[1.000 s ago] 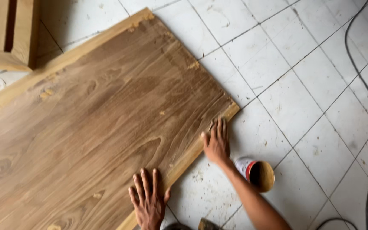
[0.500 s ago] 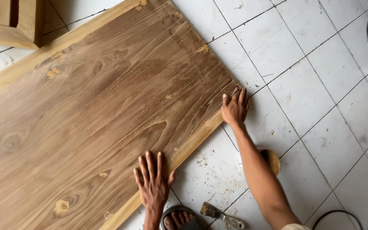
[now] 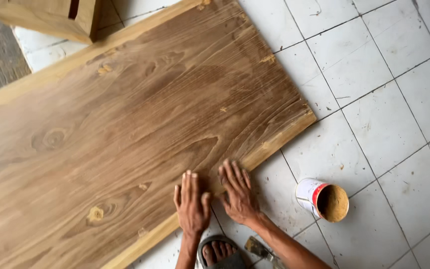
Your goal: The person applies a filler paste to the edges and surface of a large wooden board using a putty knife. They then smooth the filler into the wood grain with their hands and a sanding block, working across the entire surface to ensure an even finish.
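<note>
A large brown wooden panel point(image 3: 125, 129) with strong grain and knots lies flat on the white tiled floor. My left hand point(image 3: 192, 205) rests palm down on its near edge, fingers spread. My right hand point(image 3: 238, 192) lies flat beside it, fingers on the panel's pale edge strip, palm over the tile. Neither hand holds anything. The two hands are almost touching.
A small open tin point(image 3: 321, 200) with brown filler inside lies on its side on the tiles to the right. A scraper point(image 3: 259, 248) lies by my sandalled foot point(image 3: 219, 252). A pale wooden box point(image 3: 51, 16) sits at the top left.
My right hand has slid left along the panel's edge from near the corner until it lies next to my left hand. The view has shifted, and the tin shows fully.
</note>
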